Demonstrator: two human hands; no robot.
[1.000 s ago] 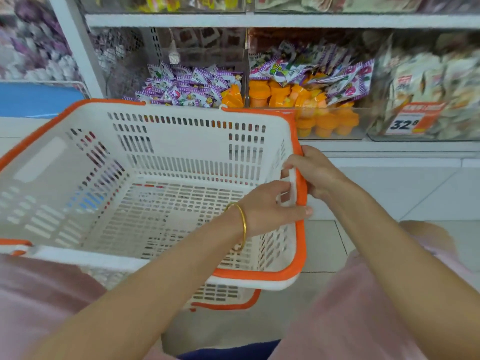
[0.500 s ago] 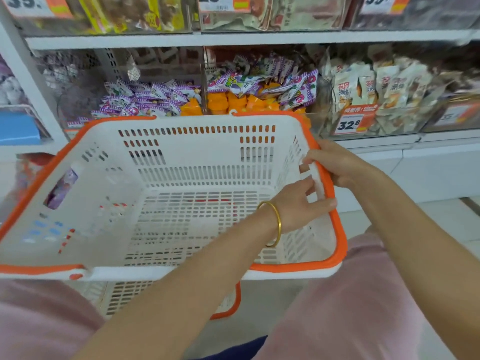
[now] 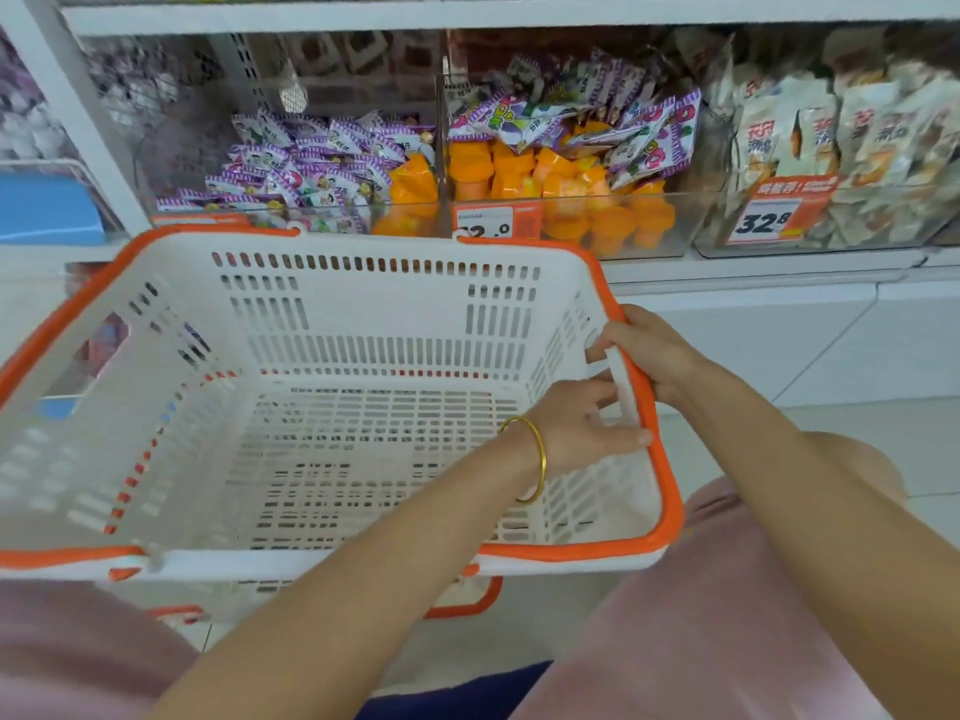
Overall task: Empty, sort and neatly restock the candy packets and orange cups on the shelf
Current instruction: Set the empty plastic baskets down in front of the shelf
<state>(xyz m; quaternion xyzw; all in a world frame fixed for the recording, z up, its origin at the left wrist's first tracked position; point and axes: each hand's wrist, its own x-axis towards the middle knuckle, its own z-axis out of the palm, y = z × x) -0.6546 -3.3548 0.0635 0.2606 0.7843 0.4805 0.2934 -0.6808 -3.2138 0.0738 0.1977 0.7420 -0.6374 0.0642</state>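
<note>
I hold a white basket with an orange rim (image 3: 363, 314) in front of the shelf; nothing lies inside it. My left hand (image 3: 576, 423), with a gold bangle on the wrist, grips the right wall from inside. My right hand (image 3: 652, 350) grips the same rim from outside. Behind the basket, purple candy packets (image 3: 306, 168) fill the left clear bin. Orange cups (image 3: 524, 174) sit in the middle bin under more purple packets (image 3: 613, 127). A few orange cups (image 3: 413, 187) also lie in the left bin's right end.
A second basket (image 3: 462, 600) sits under the one I hold. White snack packs (image 3: 841, 132) fill the right bin behind a price tag reading 32.8 (image 3: 766, 215). A blue box (image 3: 47, 207) is at far left. White shelf base and pale floor tiles lie at right.
The basket has stayed in both hands and shifted slightly lower against the shelf, uncovering the bins' front and a price tag. The view has tilted down a little.
</note>
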